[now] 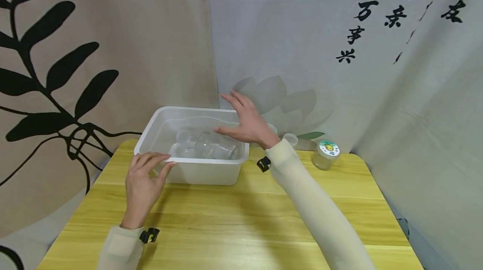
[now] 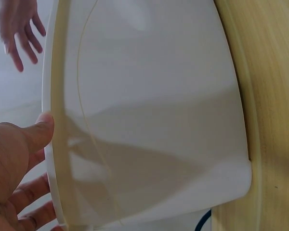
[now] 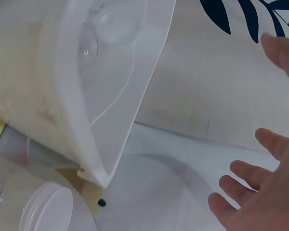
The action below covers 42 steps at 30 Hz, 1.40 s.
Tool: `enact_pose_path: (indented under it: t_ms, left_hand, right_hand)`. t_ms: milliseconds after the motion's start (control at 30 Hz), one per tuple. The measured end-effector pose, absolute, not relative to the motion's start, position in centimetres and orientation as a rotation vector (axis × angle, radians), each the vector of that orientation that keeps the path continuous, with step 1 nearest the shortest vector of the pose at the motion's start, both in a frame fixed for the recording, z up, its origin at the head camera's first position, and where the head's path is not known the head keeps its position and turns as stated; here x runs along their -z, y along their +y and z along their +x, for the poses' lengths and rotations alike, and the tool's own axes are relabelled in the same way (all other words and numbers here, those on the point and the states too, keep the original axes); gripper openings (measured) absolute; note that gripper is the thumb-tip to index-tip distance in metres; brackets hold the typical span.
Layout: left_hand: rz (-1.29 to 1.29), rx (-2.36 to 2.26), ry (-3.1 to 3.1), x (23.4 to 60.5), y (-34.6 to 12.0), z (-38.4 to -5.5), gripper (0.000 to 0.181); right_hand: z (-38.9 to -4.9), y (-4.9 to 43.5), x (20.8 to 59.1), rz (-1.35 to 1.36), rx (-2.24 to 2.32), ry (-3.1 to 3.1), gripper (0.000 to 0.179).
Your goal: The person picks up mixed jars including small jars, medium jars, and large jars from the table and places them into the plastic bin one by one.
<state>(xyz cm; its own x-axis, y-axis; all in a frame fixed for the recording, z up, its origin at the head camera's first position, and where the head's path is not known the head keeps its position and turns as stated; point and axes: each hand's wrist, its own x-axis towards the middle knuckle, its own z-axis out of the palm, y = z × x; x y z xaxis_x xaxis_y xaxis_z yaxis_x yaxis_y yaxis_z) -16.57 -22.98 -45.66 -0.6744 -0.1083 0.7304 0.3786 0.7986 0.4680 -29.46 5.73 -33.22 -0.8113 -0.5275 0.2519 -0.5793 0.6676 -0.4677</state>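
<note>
A white plastic bin [image 1: 203, 174] stands at the back left of the wooden table, with several clear jars [image 1: 205, 146] lying inside it. My left hand [image 1: 143, 184] pinches its front rim near the left corner. In the left wrist view, the thumb [image 2: 41, 132] presses the rim from outside and the fingers reach over the inner side. Above the bin's right end is my right hand [image 1: 247, 121], fingers spread and nothing in it. The right wrist view shows those fingers [image 3: 248, 173] apart from the bin wall.
To the right of the bin stands a clear jar [image 1: 325, 159] with a printed lid. Other clear containers [image 1: 290, 139] lie along the table's back edge, partly hidden by my right arm. Fabric curtains [image 1: 170, 52] hang close behind the table [image 1: 226, 219].
</note>
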Motion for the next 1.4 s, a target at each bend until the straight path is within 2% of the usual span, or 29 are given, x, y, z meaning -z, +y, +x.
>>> enact_pose_path:
  t_ms: [633,1400]
  left_hand:
    - [-0.194,0.778,-2.216,45.6,-23.0,-16.7,0.024]
    - [-0.199,0.769,-2.166,45.7,-22.8,-16.5,0.025]
  right_hand:
    - [-28.6,10.8,34.8,0.773,-0.841,-2.655,0.108]
    - [-28.8,17.0,39.6,0.423,-1.088,-2.707,0.110]
